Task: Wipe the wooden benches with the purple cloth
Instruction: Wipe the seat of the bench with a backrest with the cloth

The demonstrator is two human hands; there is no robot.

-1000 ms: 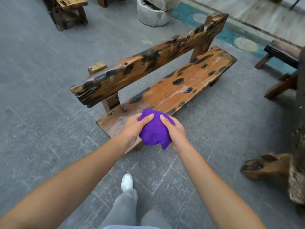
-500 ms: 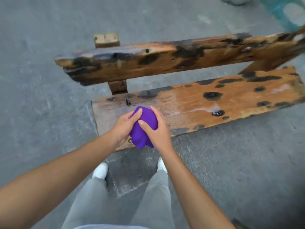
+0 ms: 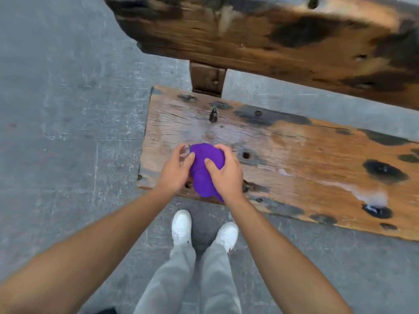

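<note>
Purple cloth (image 3: 207,168) over scorched wooden bench seat (image 3: 306,159); grey concrete floor (image 3: 68,109)

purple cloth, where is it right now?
In the head view the purple cloth is bunched between the left hand and right hand, over the near left end of the bench seat, just beyond the white shoes.

Bare forearms, grey trousers (image 3: 181,279), white shoes (image 3: 181,225).

Even, soft daylight; faint shadow below the shoes (image 3: 181,225). Backrest (image 3: 272,35) above them smeared by blur; edges bowed.
</note>
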